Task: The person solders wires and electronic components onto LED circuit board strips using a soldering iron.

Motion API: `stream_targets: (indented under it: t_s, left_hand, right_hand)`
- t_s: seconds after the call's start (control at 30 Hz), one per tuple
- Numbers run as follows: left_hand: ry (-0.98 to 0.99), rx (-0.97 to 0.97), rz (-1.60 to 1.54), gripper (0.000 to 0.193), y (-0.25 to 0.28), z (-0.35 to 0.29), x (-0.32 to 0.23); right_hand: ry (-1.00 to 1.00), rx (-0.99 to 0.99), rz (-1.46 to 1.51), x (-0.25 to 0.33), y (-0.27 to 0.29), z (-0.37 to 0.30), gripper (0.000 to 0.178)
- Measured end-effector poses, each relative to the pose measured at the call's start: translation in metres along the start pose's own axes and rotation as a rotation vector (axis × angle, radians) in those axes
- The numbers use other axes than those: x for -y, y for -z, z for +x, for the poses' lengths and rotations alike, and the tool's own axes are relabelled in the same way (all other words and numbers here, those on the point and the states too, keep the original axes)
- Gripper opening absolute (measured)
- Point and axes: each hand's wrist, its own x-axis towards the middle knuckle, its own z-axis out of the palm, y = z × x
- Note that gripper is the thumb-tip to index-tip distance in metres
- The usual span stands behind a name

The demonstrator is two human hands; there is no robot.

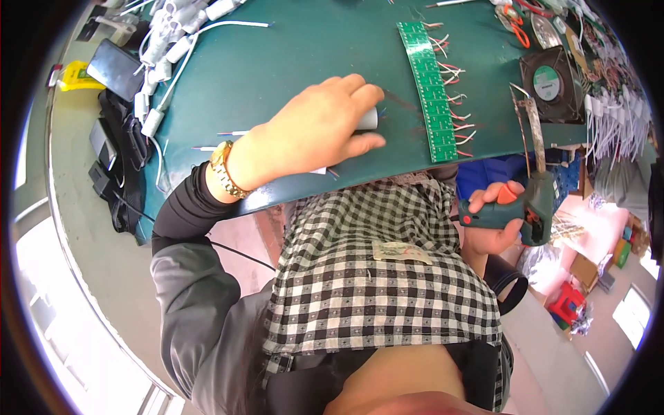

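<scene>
My left hand is over the green work surface, its fingers curled around a white cylindrical housing. Only one end of that housing shows beyond the fingers; the palm hides the rest. Thin wires lie beneath my left wrist and hand. To the right of it lies a long strip of green circuit boards, with short red and white wires sticking out along its right side. Off the table's front edge, my right hand grips the handle of a dark green soldering gun. Its long metal tip points up, beside a black fan.
The black cooling fan stands at the right edge of the table. Bundles of white-ended wires hang farther right. White cylindrical housings with cables are heaped at the far left, near a phone and black straps.
</scene>
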Motion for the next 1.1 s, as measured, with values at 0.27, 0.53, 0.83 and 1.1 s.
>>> stream_targets:
  t_s: [0.27,0.53,0.83,1.1]
  left_hand:
    - [-0.237,-0.119,0.089,0.027,-0.024,0.016,0.021]
    - [-0.230,-0.127,0.144,0.029,-0.008,0.028,0.048]
    - [-0.290,-0.219,0.302,0.024,-0.003,0.026,0.053]
    - [-0.152,-0.242,0.210,0.020,-0.001,0.019,0.051]
  right_hand:
    - [-0.059,0.040,0.048,-0.009,0.009,-0.003,0.060]
    - [-0.042,-0.015,0.010,-0.008,0.012,-0.006,0.059]
    - [-0.015,-0.038,-0.050,-0.005,0.010,-0.007,0.058]
    - [0.006,-0.020,-0.127,-0.005,0.004,0.005,0.056]
